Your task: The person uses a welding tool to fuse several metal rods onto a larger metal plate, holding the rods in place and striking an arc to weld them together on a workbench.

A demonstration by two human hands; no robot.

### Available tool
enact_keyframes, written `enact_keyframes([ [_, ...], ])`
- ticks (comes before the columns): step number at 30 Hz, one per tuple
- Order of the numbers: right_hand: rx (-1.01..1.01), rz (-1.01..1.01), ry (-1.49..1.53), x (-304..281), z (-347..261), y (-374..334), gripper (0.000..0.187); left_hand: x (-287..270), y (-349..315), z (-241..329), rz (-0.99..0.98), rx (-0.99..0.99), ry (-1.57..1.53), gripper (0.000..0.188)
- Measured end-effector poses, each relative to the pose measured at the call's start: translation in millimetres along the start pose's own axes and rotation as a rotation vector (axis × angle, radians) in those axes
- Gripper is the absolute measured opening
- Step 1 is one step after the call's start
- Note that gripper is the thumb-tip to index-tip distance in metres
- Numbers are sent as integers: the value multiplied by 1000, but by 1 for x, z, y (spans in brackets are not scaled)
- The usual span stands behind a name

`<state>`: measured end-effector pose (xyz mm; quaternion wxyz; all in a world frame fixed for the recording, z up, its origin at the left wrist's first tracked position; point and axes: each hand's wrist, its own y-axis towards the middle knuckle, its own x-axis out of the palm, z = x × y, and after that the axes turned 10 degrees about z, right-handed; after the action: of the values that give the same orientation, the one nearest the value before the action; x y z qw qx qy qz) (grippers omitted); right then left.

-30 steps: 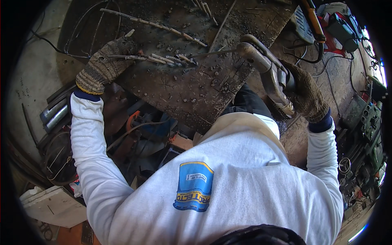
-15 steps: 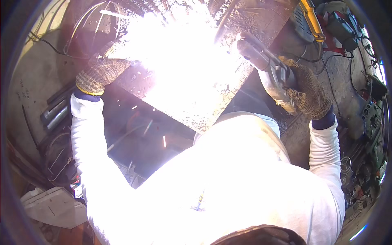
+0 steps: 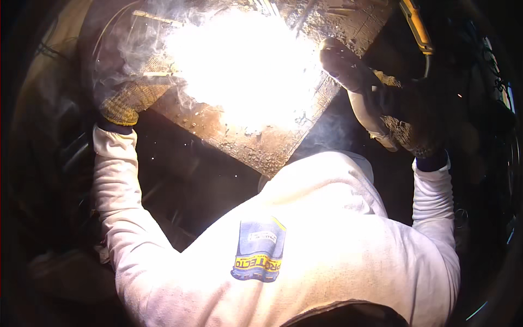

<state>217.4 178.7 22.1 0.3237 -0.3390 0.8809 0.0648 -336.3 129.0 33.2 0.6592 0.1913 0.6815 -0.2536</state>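
Note:
A white welding glare (image 3: 245, 65) covers the middle of a rusty metal plate (image 3: 267, 150) and hides whatever lies under it. My right hand (image 3: 406, 117), in a brown knitted glove, is wrapped round a welding torch (image 3: 359, 101) with a dark rounded head and pale handle. The torch head points left into the light. At the plate's left edge, my left hand (image 3: 133, 101), gloved too, has its fingers closed at a thin metal strip (image 3: 158, 74) that runs into the glare. Smoke and brightness partly veil those fingers.
Another pale strip (image 3: 155, 18) lies at the upper left of the plate. A yellow-handled tool (image 3: 417, 27) with a black cable is at the upper right. Smoke drifts on the left and small sparks fly. The surroundings are mostly dark.
The glare has shrunk and the picture has darkened, so more of the plate and my sleeves shows. More smoke hangs near my left hand. Both hands have stayed almost in place.

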Motion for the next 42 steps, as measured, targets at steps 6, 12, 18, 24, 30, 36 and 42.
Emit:
enact_keyframes([
  [6,-104,85,-130,2,-11,-10,54,-2,8,-2,32,-13,-94,43],
  [12,-176,111,-193,7,-3,-11,59,-3,2,5,60,-46,-157,43],
  [18,-170,105,-224,19,-11,-6,64,3,9,-1,98,-62,-251,43],
  [24,273,-183,100,5,-46,26,59,-1,17,1,74,-108,-512,42],
  [30,-73,-16,-239,12,-17,9,48,-10,17,-5,-26,-28,-378,42],
  [36,-380,-43,-349,3,-13,6,49,-13,11,0,4,-77,-394,43],
  [42,-306,168,-105,16,-2,-7,47,-15,5,0,27,-110,-446,44],
])
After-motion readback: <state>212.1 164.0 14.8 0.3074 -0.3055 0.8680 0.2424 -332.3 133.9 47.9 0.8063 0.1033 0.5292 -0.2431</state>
